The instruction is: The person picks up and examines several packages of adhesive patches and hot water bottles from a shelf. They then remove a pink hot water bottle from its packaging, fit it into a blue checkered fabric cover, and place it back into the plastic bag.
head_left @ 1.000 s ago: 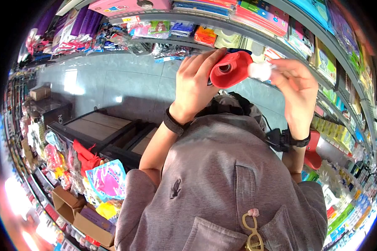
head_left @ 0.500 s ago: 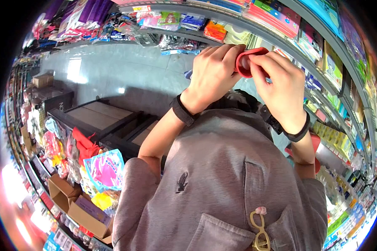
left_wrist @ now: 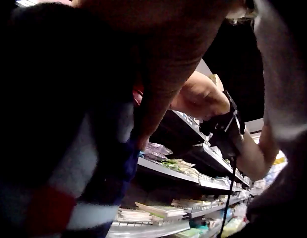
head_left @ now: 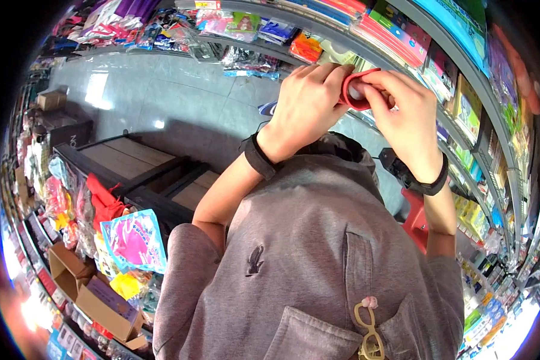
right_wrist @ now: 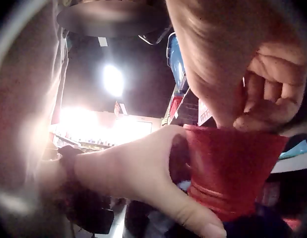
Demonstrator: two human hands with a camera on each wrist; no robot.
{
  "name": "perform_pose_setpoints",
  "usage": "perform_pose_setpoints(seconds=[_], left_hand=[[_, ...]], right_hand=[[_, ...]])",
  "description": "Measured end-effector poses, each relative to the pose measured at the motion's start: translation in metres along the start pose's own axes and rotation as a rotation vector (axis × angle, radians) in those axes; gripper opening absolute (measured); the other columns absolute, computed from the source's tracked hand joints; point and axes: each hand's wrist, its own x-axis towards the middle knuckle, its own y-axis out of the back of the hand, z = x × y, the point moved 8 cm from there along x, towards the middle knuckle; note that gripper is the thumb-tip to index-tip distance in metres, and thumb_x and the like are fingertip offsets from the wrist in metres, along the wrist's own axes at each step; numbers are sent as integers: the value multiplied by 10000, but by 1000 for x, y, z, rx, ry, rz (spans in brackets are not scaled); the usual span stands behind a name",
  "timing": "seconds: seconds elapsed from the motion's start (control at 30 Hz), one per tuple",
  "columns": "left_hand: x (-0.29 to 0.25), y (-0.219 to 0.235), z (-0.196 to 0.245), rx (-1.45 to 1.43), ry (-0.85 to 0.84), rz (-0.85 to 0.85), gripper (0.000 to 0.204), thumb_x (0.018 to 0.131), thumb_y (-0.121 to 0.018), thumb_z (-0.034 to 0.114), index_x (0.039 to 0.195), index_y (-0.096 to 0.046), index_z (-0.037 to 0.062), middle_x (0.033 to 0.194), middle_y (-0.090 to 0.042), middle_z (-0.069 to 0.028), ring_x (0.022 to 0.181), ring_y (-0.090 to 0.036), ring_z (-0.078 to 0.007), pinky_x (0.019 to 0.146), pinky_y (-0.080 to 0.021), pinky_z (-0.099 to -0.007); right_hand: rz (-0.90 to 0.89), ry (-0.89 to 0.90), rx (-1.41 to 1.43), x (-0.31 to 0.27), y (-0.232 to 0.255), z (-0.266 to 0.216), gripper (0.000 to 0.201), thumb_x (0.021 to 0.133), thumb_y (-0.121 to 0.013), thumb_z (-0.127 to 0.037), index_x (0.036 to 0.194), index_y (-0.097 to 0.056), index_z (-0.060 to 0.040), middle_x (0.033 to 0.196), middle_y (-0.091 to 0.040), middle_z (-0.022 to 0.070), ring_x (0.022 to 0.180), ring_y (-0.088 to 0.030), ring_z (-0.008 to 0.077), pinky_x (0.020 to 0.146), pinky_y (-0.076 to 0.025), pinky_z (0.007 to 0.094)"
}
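A hot water bottle with a flared red rubber mouth (head_left: pixel 349 103) is held up in front of the chest, its opening turned toward the right hand. My left hand (head_left: pixel 309 108) grips it round the neck; in the right wrist view the thumb lies along the lower part of the red neck (right_wrist: pixel 232 168). Below the mouth, a plaid cover (left_wrist: pixel 52 208) in dark blue, white and red fills the left wrist view's lower left. My right hand (head_left: pixel 403 111) has thumb and forefinger inside the mouth, pinching the white stopper, which those fingers and the rim mostly hide.
Shop shelves with stacked notebooks (head_left: pixel 396 36) and packaged goods curve round the front and right. Dark frames (head_left: pixel 126 157) stand low on the left, near bagged goods and an open cardboard box (head_left: pixel 111 309). A red stool-like object (head_left: pixel 415 219) is by the right forearm.
The right hand has brought the white stopper leftward from beside the bottle into its red mouth. The left hand has shifted slightly right and tilted the mouth toward the right hand.
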Motion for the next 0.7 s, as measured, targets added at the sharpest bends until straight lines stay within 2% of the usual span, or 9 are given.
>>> perform_pose_setpoints(seconds=[0.07, 0.1, 0.2, 0.23, 0.33, 0.47, 0.57, 0.7], left_hand=[[2, 4, -1, -17, 14, 0, 351, 683, -711, 158, 1000, -633, 30, 861, -641, -106, 784, -635, -291, 731, -508, -374], [2, 6, -1, -22, 16, -5, 354, 682, -712, 160, 1002, -633, 30, 861, -641, -105, 784, -635, -290, 730, -508, -375], [2, 6, 1, -16, -16, -13, 375, 683, -721, 177, 1013, -629, 25, 858, -641, -102, 780, -635, -283, 728, -510, -376], [2, 4, 3, -9, -29, -26, 378, 684, -722, 180, 1016, -629, 24, 855, -640, -101, 777, -635, -281, 728, -510, -376], [4, 3, 5, -1, -48, -51, 372, 691, -720, 184, 1013, -628, 23, 859, -644, -104, 776, -638, -275, 727, -513, -375], [4, 4, 5, -11, -58, -62, 358, 698, -717, 188, 1002, -628, 23, 871, -655, -112, 779, -643, -277, 723, -517, -375], [2, 4, 6, -21, -61, -83, 353, 700, -718, 196, 992, -626, 20, 869, -660, -117, 781, -645, -285, 720, -518, -376], [2, 3, 3, -56, -42, -90, 325, 702, -715, 191, 970, -629, 28, 839, -657, -115, 756, -644, -291, 703, -521, -381]], right_hand=[[-30, -29, 132, 0, 2, 2, 145, 822, -624, -106, 954, -644, -49, 763, -631, 122, 666, -628, 314, 595, -511, 377], [-87, 26, 146, -1, 2, -1, 191, 823, -629, -79, 1012, -637, -53, 806, -628, 126, 714, -624, 304, 632, -512, 371], [-193, 309, 9, 0, 6, -15, 233, 783, -634, -39, 1016, -632, -48, 878, -621, 113, 797, -610, 298, 693, -503, 371], [-248, 354, -44, -2, 5, -12, 274, 730, -633, -7, 1002, -632, -38, 943, -608, 97, 876, -582, 286, 751, -484, 358], [-315, 449, -221, 4, 10, -17, 288, 705, -622, 6, 991, -629, -29, 958, -608, 82, 895, -570, 273, 778, -469, 349], [-332, 551, -239, -2, 6, -13, 219, 755, -607, -55, 971, -622, -21, 955, -589, 73, 895, -556, 254, 778, -463, 331], [-392, 249, 4, 2, 4, -1, 184, 776, -606, -91, 945, -620, -20, 937, -575, 69, 875, -548, 253, 771, -465, 331], [-332, 581, -251, 0, 2, -16, 131, 786, -605, -113, 880, -610, -21, 865, -556, 62, 828, -536, 236, 743, -459, 327]])
